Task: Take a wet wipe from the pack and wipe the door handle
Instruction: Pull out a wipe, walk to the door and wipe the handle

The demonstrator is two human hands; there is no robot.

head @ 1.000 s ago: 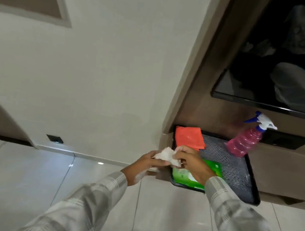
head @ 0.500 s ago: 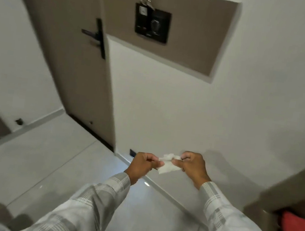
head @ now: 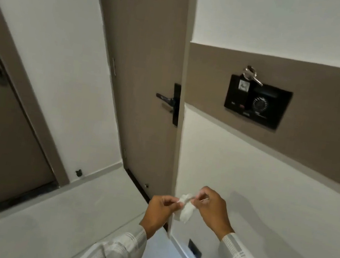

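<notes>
- wet wipe (head: 185, 209) crumpled, white, hanging between both hands, low in front of the wall edge
- left hand (head: 158, 211) pinches its left end
- right hand (head: 211, 211) pinches the top right corner
- door handle (head: 165, 99) black, well above the hands, untouched, on brown door (head: 144, 59)
- black wall panel (head: 257, 101) right of door, keys (head: 250, 73) on top

Dim, even indoor light; slight blur; wide-angle bending at edges.
</notes>
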